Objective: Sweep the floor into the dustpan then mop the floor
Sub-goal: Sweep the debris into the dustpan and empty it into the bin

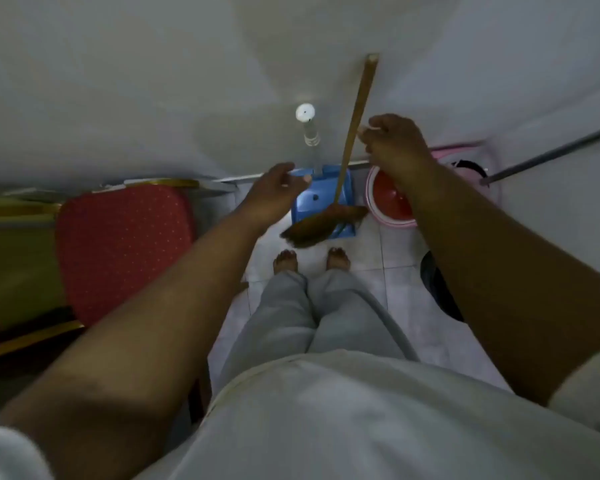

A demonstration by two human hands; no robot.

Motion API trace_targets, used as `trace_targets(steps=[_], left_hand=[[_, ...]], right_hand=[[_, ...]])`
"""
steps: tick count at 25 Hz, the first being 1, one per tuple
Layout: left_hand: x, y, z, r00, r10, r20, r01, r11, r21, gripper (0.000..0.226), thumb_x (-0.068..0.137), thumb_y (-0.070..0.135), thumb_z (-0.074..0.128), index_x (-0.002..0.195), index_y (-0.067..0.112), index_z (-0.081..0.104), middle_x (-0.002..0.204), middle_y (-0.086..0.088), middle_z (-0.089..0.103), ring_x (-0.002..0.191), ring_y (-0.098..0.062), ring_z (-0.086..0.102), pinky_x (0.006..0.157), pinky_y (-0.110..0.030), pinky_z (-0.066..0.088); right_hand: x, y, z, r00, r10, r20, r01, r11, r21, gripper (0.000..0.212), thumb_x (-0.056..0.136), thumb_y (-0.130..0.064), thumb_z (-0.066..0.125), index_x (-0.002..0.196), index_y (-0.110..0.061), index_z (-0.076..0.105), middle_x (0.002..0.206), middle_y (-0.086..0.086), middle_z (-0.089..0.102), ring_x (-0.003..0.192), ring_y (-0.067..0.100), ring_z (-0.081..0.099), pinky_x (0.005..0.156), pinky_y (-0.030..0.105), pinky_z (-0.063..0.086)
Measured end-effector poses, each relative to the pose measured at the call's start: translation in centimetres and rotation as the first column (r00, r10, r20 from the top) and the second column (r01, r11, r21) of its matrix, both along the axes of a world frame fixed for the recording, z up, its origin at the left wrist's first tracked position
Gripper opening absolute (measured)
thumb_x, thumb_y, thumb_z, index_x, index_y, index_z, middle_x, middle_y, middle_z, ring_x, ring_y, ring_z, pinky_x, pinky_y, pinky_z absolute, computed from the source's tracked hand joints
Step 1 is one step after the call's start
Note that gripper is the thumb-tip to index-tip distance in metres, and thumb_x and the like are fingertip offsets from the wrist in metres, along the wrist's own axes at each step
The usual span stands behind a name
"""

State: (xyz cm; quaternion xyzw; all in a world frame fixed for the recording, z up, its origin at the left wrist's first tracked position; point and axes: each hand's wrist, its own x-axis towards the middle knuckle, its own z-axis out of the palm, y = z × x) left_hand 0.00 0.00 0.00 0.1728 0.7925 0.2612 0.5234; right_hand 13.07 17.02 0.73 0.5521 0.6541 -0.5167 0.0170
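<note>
A broom (352,123) with a long wooden handle leans against the white wall, its brown bristles (321,225) resting on the blue dustpan (307,202) on the floor. The dustpan's upright handle ends in a white round cap (305,111). My right hand (394,140) is right beside the broom handle, fingers curled, touching or nearly touching it. My left hand (274,195) reaches toward the dustpan with fingers apart, holding nothing.
A red padded chair (122,244) with a gold frame stands at left. A pink-rimmed basin with a red bowl (390,202) sits right of the dustpan. A grey pole (548,155) slants at right. A dark bin (439,285) is beside my bare feet on white tiles.
</note>
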Motion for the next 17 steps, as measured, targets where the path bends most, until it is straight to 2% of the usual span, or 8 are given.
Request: trace_targets(steps=[4, 8, 10, 11, 12, 13, 15, 17], left_hand=[[-2.9, 3.9, -3.1, 0.997, 0.070, -0.013, -0.070, 0.997, 0.035, 0.066, 0.091, 0.038, 0.063, 0.145, 0.011, 0.038, 0.130, -0.008, 0.056, 0.117, -0.021, 0.056, 0.103, -0.036, 0.046], [-4.3, 7.5, -6.1, 0.997, 0.071, -0.033, -0.069, 0.996, 0.047, 0.065, 0.090, 0.035, 0.066, 0.141, 0.005, 0.040, 0.137, -0.020, 0.053, 0.124, -0.030, 0.053, 0.098, -0.036, 0.047], [-4.6, 9.1, -6.8, 0.996, 0.041, -0.075, -0.034, 0.995, 0.096, 0.053, 0.090, 0.035, 0.065, 0.131, 0.005, 0.051, 0.127, -0.019, 0.059, 0.109, -0.024, 0.061, 0.079, -0.024, 0.049], [-4.6, 9.7, -7.1, 0.994, 0.036, -0.100, -0.024, 0.993, 0.114, 0.045, 0.089, 0.036, 0.065, 0.123, 0.008, 0.057, 0.115, -0.015, 0.065, 0.096, -0.017, 0.060, 0.069, -0.019, 0.045], [-4.3, 10.2, -7.3, 0.991, 0.031, -0.128, -0.017, 0.994, 0.112, 0.038, 0.089, 0.038, 0.064, 0.117, 0.012, 0.059, 0.103, -0.009, 0.065, 0.088, -0.014, 0.056, 0.067, -0.017, 0.043], [-4.1, 10.5, -7.5, 0.988, 0.029, -0.153, -0.013, 0.994, 0.106, 0.037, 0.089, 0.041, 0.064, 0.115, 0.016, 0.059, 0.098, -0.005, 0.063, 0.087, -0.014, 0.055, 0.069, -0.019, 0.044], [-3.7, 10.5, -7.9, 0.978, 0.023, -0.209, -0.003, 0.995, 0.096, 0.042, 0.088, 0.042, 0.064, 0.120, 0.016, 0.058, 0.108, -0.005, 0.064, 0.098, -0.019, 0.061, 0.079, -0.024, 0.048], [-3.2, 9.7, -8.4, 0.961, 0.018, -0.278, 0.020, 0.991, 0.134, 0.043, 0.089, 0.039, 0.064, 0.123, 0.014, 0.056, 0.113, -0.002, 0.063, 0.104, -0.017, 0.059, 0.088, -0.024, 0.047]], right_hand=[[-2.3, 1.4, -1.2, 1.000, 0.014, 0.006, -0.014, 1.000, -0.014, 0.053, 0.089, -0.038, 0.060, 0.133, -0.011, 0.053, 0.128, 0.011, 0.060, 0.114, 0.025, 0.060, 0.099, 0.039, 0.048], [-3.1, 1.6, -2.8, 0.989, -0.090, -0.115, 0.086, 0.995, -0.042, 0.040, 0.091, -0.030, 0.060, 0.127, -0.014, 0.056, 0.106, 0.005, 0.065, 0.089, 0.016, 0.066, 0.077, 0.034, 0.059], [-3.2, 1.8, -3.7, 0.990, -0.057, -0.130, 0.058, 0.998, 0.004, 0.036, 0.093, -0.028, 0.057, 0.126, -0.014, 0.056, 0.099, 0.000, 0.063, 0.081, 0.009, 0.061, 0.076, 0.031, 0.058], [-3.2, 1.8, -4.1, 0.991, -0.035, -0.126, 0.039, 0.999, 0.028, 0.034, 0.094, -0.028, 0.057, 0.125, -0.015, 0.056, 0.097, -0.002, 0.061, 0.079, 0.007, 0.059, 0.077, 0.030, 0.058], [-3.1, 1.8, -4.5, 0.994, -0.010, -0.113, 0.016, 0.999, 0.047, 0.033, 0.094, -0.029, 0.056, 0.124, -0.015, 0.056, 0.098, -0.002, 0.060, 0.081, 0.007, 0.059, 0.079, 0.029, 0.057], [-3.1, 1.7, -4.9, 0.995, 0.011, -0.101, -0.004, 0.998, 0.066, 0.033, 0.094, -0.030, 0.056, 0.123, -0.014, 0.056, 0.100, -0.001, 0.060, 0.084, 0.009, 0.060, 0.081, 0.030, 0.057], [-3.0, 1.4, -5.5, 0.997, 0.040, -0.064, -0.034, 0.994, 0.104, 0.030, 0.094, -0.032, 0.055, 0.118, -0.014, 0.056, 0.104, 0.002, 0.060, 0.095, 0.017, 0.062, 0.085, 0.034, 0.055], [-2.8, 0.9, -5.8, 0.998, 0.057, -0.021, -0.054, 0.992, 0.117, 0.030, 0.093, -0.033, 0.054, 0.115, -0.013, 0.055, 0.107, 0.004, 0.061, 0.102, 0.021, 0.062, 0.089, 0.036, 0.052]])
